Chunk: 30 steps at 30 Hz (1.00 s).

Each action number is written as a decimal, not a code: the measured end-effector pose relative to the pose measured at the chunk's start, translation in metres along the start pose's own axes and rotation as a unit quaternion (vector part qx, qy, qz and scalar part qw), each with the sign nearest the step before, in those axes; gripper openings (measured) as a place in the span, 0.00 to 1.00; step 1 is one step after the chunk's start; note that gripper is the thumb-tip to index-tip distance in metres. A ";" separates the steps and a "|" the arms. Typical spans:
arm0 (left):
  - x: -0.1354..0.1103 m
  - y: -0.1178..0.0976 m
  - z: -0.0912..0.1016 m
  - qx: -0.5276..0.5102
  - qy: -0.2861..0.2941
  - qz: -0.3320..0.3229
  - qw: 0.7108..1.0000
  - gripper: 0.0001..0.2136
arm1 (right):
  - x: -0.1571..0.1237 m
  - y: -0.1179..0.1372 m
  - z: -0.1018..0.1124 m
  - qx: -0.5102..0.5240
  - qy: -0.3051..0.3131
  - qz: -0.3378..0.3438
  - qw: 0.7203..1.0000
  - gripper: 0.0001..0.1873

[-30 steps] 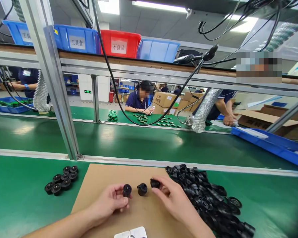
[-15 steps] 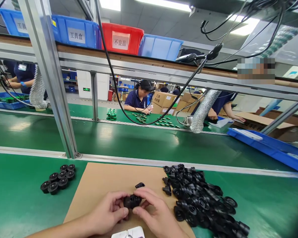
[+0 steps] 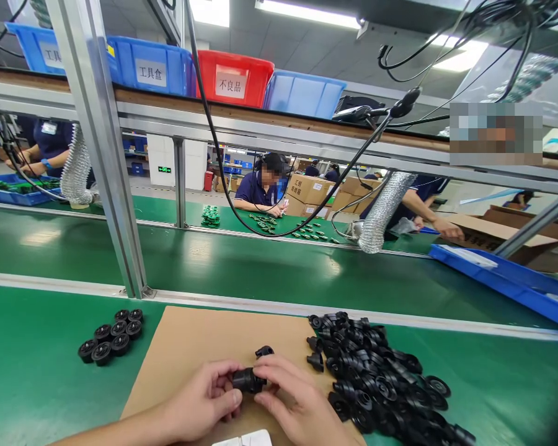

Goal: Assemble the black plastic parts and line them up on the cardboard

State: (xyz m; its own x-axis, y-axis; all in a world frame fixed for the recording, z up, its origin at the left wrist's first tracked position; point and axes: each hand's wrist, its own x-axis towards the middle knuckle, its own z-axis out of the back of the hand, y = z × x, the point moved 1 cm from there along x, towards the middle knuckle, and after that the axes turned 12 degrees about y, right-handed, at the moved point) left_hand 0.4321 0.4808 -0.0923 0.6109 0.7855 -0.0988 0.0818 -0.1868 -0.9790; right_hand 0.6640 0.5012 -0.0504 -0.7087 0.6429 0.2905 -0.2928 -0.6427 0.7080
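Low left of the frame, on the green bench top (image 3: 32, 396), sits a tidy cluster of round black caps (image 3: 111, 334), well apart from the hands and touched by nobody.

Bottom centre: the left hand (image 3: 204, 402) and right hand (image 3: 292, 409) meet over the brown cardboard sheet (image 3: 190, 347). Between them is a small black plastic part (image 3: 247, 380), pinched from both sides, w/ left thumb and fingertips on its left end and right fingertips on its right end. Its long axis runs roughly left-right across the frame, i.e. straight from one hand to the other. It's held just above the sheet, not resting on it as far as I can see. Both hands equally near; neither is loose.

Just above the right fingers, a single loose black piece (image 3: 264, 352) lies on the cardboard, near but not touching the hands. Closer to the right hand than the left.

At the bottom edge, a white object (image 3: 244, 438) pokes in, mostly cut off, can't tell what it is.

Lower right: a big heap of black parts (image 3: 376, 384) spills off the cardboard's right edge onto the green top, just beside the right wrist.

Beyond, mid-frame, a green conveyor belt (image 3: 260, 266) runs full width, w/ other workers seated at the far line. Upper left to centre: blue bins (image 3: 149, 65) and a red bin (image 3: 235, 77) on the overhead shelf; a blue tray (image 3: 506, 279) at mid right.
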 end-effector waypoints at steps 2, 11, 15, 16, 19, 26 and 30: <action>0.000 0.000 0.000 0.004 0.011 -0.009 1.000 0.35 | 0.000 0.001 0.002 -0.016 0.003 0.005 1.000 0.17; 0.001 0.012 0.004 -0.027 -0.031 -0.026 0.999 0.38 | -0.001 0.005 -0.001 -0.035 0.027 -0.046 0.998 0.12; 0.000 0.007 0.003 -0.012 -0.029 -0.015 0.999 0.37 | -0.002 0.000 -0.002 -0.056 0.027 -0.014 0.998 0.15; 0.000 0.006 0.002 -0.009 -0.027 -0.012 1.000 0.38 | -0.003 -0.001 -0.002 -0.060 0.027 -0.004 0.998 0.16; -0.001 0.007 0.003 -0.011 -0.026 -0.008 1.000 0.38 | -0.003 -0.002 -0.002 -0.064 0.029 0.015 0.997 0.16; -0.003 0.007 0.005 0.103 -0.073 -0.066 0.990 0.24 | -0.002 0.004 -0.005 -0.087 0.011 -0.076 0.993 0.14; -0.004 -0.003 0.004 0.141 -0.072 -0.078 0.984 0.18 | -0.001 0.005 -0.009 -0.085 0.003 -0.075 0.993 0.16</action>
State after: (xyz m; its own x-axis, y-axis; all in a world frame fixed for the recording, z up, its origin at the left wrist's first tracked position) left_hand 0.4258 0.4805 -0.0897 0.4877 0.8715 0.0517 -0.0680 0.0970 -0.9930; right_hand 0.6577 0.4935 -0.0527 -0.6521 0.7352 0.1852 -0.5004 -0.6009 0.6233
